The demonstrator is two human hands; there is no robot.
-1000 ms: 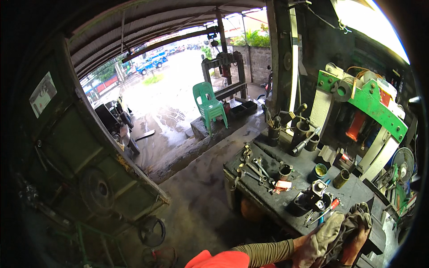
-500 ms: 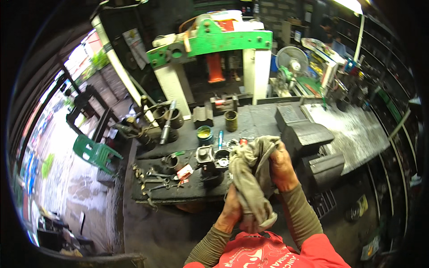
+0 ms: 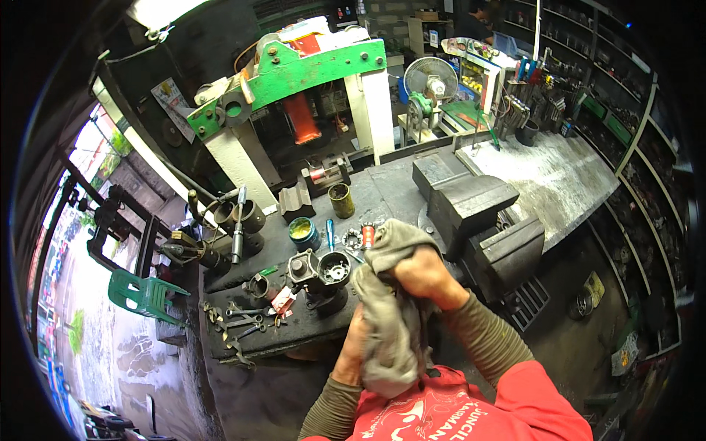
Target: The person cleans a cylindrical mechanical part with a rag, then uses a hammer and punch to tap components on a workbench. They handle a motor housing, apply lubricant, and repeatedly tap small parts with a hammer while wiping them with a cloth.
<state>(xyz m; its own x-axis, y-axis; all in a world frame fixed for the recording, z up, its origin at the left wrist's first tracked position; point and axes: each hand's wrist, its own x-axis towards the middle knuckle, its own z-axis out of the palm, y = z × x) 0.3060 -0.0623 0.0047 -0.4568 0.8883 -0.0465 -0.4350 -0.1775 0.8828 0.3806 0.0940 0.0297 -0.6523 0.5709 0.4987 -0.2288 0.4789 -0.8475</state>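
My right hand [image 3: 425,275] grips a bunched, dirty grey-khaki rag [image 3: 390,345] near its upper part. My left hand [image 3: 354,334] holds the same rag lower down, its fingers mostly hidden by the cloth. Behind the rag on the dark workbench [image 3: 379,187] sit a metal housing [image 3: 301,272], an open round part [image 3: 334,268], a red-handled tool [image 3: 368,235], a blue cylinder [image 3: 330,234] and a tub of yellow-green grease [image 3: 301,231]. Loose wrenches [image 3: 243,322] lie toward the bench's left corner, near a small red-and-white packet [image 3: 284,300].
A large vise [image 3: 471,206] occupies the bench's right. Behind stand a green-and-white press [image 3: 323,59], a fan [image 3: 430,77] and a person [image 3: 478,22]. Steel cans with tools [image 3: 246,217] sit left, a green chair [image 3: 143,294] beyond. Shelving [image 3: 640,184] lines the right.
My view has swung right from the open doorway to the bench. My hands still grip the rag; the right one has moved inward and slightly lower, folding cloth over.
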